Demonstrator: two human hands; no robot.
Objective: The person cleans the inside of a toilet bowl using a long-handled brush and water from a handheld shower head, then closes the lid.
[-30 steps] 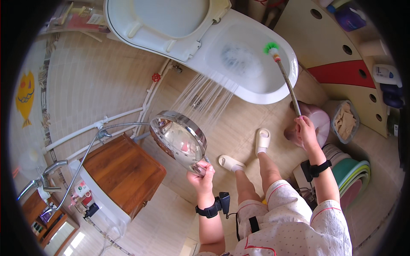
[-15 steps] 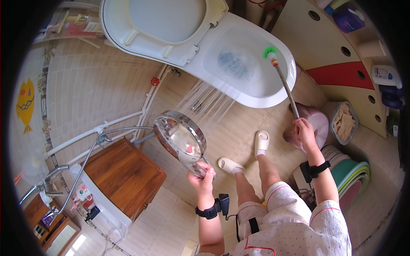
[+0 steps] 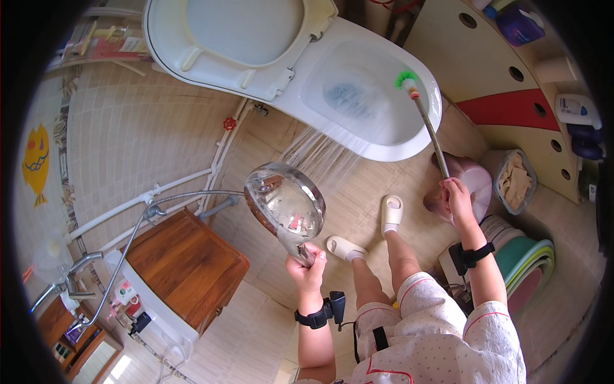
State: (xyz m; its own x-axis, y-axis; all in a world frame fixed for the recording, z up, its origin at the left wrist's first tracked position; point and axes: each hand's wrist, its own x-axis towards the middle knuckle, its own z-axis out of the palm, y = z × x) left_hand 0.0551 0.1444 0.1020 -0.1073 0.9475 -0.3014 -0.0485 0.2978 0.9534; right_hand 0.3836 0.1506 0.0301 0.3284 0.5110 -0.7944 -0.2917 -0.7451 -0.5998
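Note:
My left hand (image 3: 307, 269) is closed round the handle of a large chrome shower head (image 3: 291, 201). Streams of water (image 3: 326, 150) run from its far face toward the toilet bowl (image 3: 390, 150). A long metal handle is gripped in my right hand (image 3: 455, 200). It belongs to a toilet brush (image 3: 407, 82) with green and white bristles, whose head is over the inside of the bowl near its right rim. Bluish-looking water (image 3: 348, 93) lies at the bottom of the bowl. The toilet lid and seat (image 3: 230, 64) are raised at the upper left.
A silver hose (image 3: 137, 224) runs from the wall tap to the shower head. At left is a wooden-topped cabinet (image 3: 182, 265). On the right are a pink plastic stool (image 3: 473, 182), a waste bin (image 3: 527, 192), stacked basins (image 3: 534, 269) and a cream-and-red cabinet (image 3: 505, 109).
The shower head and my left hand have shifted slightly right, and its water streams with them. My right hand and the toilet brush have barely moved.

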